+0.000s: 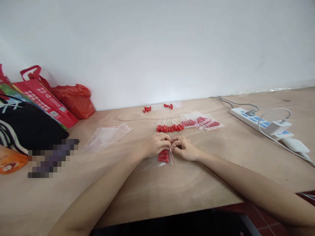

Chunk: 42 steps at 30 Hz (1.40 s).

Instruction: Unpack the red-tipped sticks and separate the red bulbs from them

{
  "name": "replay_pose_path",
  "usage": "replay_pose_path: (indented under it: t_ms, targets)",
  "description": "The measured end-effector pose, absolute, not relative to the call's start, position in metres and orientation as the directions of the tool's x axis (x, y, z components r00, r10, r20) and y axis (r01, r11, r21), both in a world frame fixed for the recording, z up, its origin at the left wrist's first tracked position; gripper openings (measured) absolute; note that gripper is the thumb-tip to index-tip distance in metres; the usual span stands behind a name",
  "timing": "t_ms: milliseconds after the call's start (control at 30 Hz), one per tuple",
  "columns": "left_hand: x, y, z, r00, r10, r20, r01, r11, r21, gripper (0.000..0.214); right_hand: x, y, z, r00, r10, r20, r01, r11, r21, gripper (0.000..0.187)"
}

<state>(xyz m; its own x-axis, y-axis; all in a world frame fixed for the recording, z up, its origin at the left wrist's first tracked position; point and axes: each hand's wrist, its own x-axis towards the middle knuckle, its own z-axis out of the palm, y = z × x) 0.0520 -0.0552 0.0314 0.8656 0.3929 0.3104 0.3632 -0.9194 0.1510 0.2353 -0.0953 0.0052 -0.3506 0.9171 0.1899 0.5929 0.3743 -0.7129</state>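
My left hand (157,144) and my right hand (184,149) meet near the middle of the table, with fingers bent and pinching the red-lined edge of a clear zip bag (171,158). Several red pieces (163,156) lie side by side inside this bag; part of it is hidden under my left hand. Just beyond my fingers is a row of thin pale sticks with red ends (170,127). To its right, clear zip bags with red pieces (189,122) overlap one another. Flat clear zip bags (105,135) lie to the left of my hands.
Small loose red pieces (147,109) are near the wall (157,49), and others (168,106) rest on a clear bag. A white power strip (248,118) with plugged-in chargers and cables is at right. Red bags (73,100) and a black bag (31,127) stand at left.
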Motion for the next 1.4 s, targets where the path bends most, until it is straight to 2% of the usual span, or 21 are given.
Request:
replay_pose_path:
  t_ms: [200, 367, 467, 567, 700, 867, 1000, 1267, 1400]
  targets:
    - [0.052, -0.057, 0.029, 0.860, 0.377, 0.344, 0.350, -0.926, 0.141, 0.022, 0.234, -0.096, 0.007, -0.306, 0.933, 0.189, 0.682, 0.354, -0.640, 0.013]
    - [0.050, -0.055, 0.024, 0.832, 0.396, 0.388, 0.341, -0.917, 0.206, 0.017, 0.237, -0.100, 0.008, -0.365, 0.866, 0.341, 0.718, 0.495, -0.490, 0.009]
    - [0.049, -0.055, 0.024, 0.832, 0.401, 0.385, 0.340, -0.915, 0.217, 0.015, 0.238, -0.100, 0.007, -0.421, 0.781, 0.461, 0.706, 0.601, -0.375, 0.016]
    - [0.050, -0.056, 0.025, 0.831, 0.407, 0.380, 0.340, -0.911, 0.232, 0.016, 0.239, -0.097, 0.004, -0.475, 0.676, 0.564, 0.695, 0.681, -0.231, 0.015]
    - [0.051, -0.058, 0.028, 0.815, 0.415, 0.405, 0.328, -0.906, 0.268, 0.018, 0.239, -0.089, 0.002, -0.506, 0.457, 0.732, 0.658, 0.753, -0.015, 0.012]
    - [0.051, -0.056, 0.027, 0.818, 0.413, 0.400, 0.319, -0.905, 0.281, 0.018, 0.240, -0.080, 0.002, -0.569, 0.223, 0.792, 0.598, 0.773, 0.212, 0.020]
    - [0.049, -0.052, 0.026, 0.853, 0.366, 0.373, 0.321, -0.930, 0.178, 0.019, 0.241, -0.079, 0.002, -0.610, 0.187, 0.770, 0.584, 0.762, 0.278, 0.022]
    - [0.048, -0.048, 0.026, 0.915, 0.169, 0.366, 0.246, -0.953, -0.174, 0.029, 0.239, -0.083, 0.004, -0.650, 0.207, 0.732, 0.590, 0.744, 0.314, 0.025]
    - [0.050, -0.047, 0.028, 0.937, 0.097, 0.336, 0.192, -0.946, -0.262, 0.032, 0.240, -0.082, 0.005, -0.715, 0.218, 0.664, 0.557, 0.752, 0.353, 0.029]
